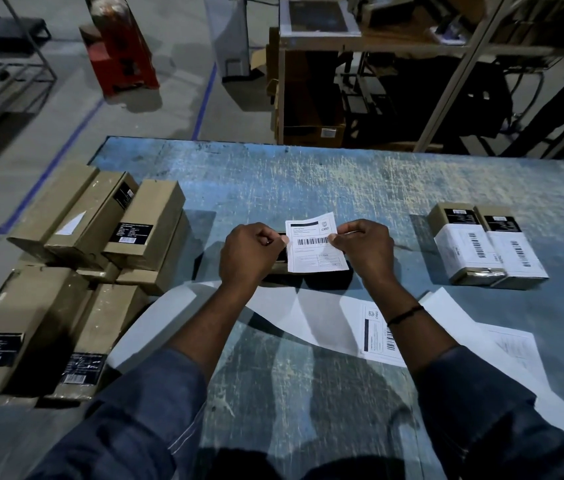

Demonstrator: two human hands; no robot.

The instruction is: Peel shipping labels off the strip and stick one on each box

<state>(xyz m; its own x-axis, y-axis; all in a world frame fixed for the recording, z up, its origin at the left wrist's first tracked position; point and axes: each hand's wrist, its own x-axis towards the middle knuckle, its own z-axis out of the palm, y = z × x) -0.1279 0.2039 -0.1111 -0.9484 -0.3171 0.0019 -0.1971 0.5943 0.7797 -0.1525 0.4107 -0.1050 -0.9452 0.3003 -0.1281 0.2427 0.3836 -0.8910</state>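
sleeved forearms cross the strip [308, 323] on the desk [308, 174]. fingers [282, 240] of the left hand [249, 252] and right hand [365, 251] pinch opposite side edges of the label [315, 245], held just over a half-hidden box [308, 278], its long axis running away from the person.

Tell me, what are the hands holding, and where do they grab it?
One label, held by both hands. The left hand pinches its left edge and the right hand pinches its right edge.
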